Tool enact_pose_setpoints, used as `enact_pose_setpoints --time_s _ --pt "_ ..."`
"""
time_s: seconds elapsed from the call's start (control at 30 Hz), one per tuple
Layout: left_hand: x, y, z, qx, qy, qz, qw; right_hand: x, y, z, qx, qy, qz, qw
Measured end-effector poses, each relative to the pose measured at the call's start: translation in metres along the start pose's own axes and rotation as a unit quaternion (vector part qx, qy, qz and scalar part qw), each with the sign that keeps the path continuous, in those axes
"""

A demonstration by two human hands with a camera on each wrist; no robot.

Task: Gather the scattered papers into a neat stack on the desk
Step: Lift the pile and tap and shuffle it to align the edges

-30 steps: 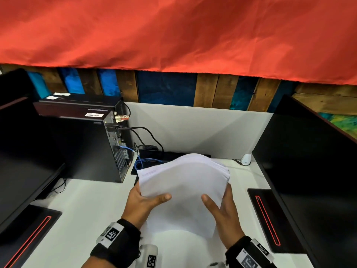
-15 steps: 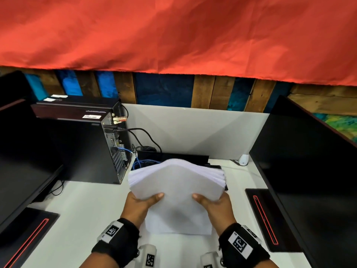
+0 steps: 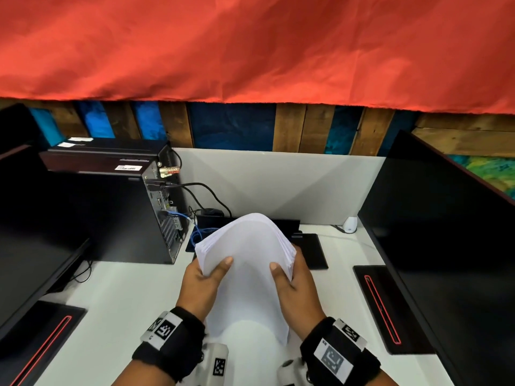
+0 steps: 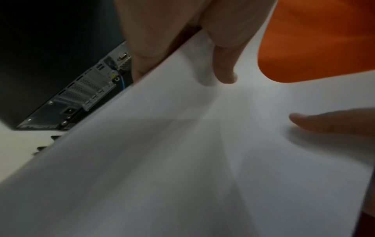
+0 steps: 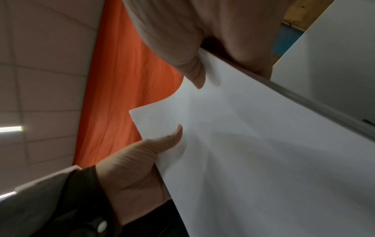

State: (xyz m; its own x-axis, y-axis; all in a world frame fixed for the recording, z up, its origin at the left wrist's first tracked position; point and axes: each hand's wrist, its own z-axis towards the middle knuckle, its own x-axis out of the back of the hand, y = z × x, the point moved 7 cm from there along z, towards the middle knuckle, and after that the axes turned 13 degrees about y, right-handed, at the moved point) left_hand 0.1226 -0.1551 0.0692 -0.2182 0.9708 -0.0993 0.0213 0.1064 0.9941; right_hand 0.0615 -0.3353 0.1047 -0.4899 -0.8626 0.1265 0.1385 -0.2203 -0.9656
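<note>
Clearly, with both the left hand [image 3: 199, 282] and right hand [image 3: 296, 285] pinching the bowed sheaf of white papers [image 3: 245, 263] above the white worktop [image 3: 119, 299] near its back edge, the fanned sheets could slip loose.

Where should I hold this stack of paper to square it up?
By its two long side edges, one hand from each side, as the left hand and right hand grip the paper stack now; it stands upright and its top bows backward.
</note>
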Motion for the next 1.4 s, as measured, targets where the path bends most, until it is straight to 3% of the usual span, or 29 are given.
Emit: enact_pose_setpoints --time_s 0.13,0.27,0.43,0.57,0.77,0.9,1.13,1.4 --pt "-0.015 0.008 -0.008 -0.016 -0.06 0.012 0.998 -0.006 0.004 0.001 0.035 -0.023 -0.046 0.998" --pt "-0.024 0.012 -0.014 -0.047 -0.092 0.033 0.994 -0.01 0.011 0.003 0.02 -0.038 -0.043 0.998" --pt "-0.008 -0.008 0.0 0.004 -0.005 0.009 1.0 -0.007 0.023 0.0 -0.006 -0.056 -0.096 0.994" --pt "0.002 -0.003 0.004 0.013 0.049 -0.016 0.999 0.008 0.02 0.012 -0.07 -0.007 -0.007 0.997" --pt "0.011 0.02 0.009 0.005 -0.018 -0.044 0.999 0.034 0.02 0.034 -0.143 0.015 0.124 0.982" --pt "0.007 0.012 0.0 0.024 -0.022 -0.048 0.998 0.031 0.024 0.031 -0.153 -0.002 0.104 0.983" --pt "0.005 0.037 0.001 -0.03 -0.031 -0.06 0.997 0.04 0.002 0.035 -0.114 0.025 0.147 0.982" --pt "-0.002 0.016 -0.005 -0.012 -0.018 -0.027 0.999 0.035 0.021 0.025 -0.126 0.038 0.063 0.989"
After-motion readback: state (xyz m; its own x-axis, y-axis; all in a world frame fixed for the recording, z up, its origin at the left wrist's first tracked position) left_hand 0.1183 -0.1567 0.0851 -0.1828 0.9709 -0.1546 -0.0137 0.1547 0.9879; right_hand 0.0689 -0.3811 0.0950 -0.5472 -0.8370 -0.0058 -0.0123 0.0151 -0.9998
